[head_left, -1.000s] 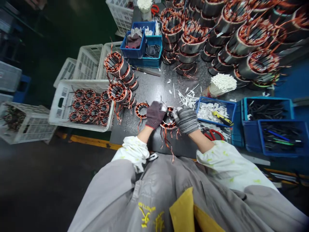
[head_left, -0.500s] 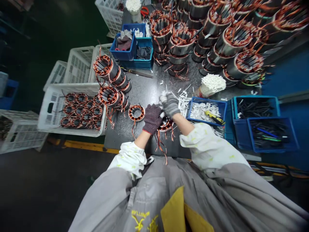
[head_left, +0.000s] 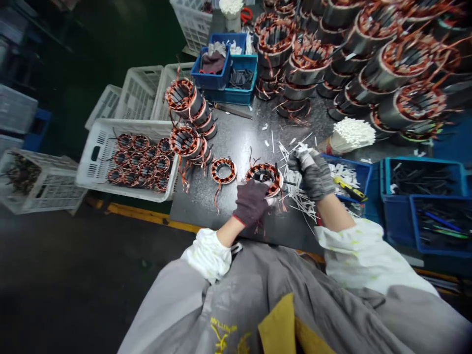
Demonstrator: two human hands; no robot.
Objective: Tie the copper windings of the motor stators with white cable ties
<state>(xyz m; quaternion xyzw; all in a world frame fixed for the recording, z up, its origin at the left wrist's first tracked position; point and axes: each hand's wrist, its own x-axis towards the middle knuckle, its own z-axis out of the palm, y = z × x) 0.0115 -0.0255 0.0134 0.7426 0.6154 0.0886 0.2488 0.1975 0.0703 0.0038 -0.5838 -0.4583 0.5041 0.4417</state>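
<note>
On my view the left hand in a maroon knit glove bends its fingers over the near side of the orange-and-black wound ring by the counter's near edge, hiding part of it, while the right hand in a grey striped glove is bunched narrow over loose white sticks; I cannot tell whether it holds one. It partly blocks my sight of a blue plastic tray with a yellow-handled tool, and copper-wound metal cylinders crowd the far right corner. The dark speckled counter shines mid-surface, with a white plastic crate past its left edge above dark floor.
</note>
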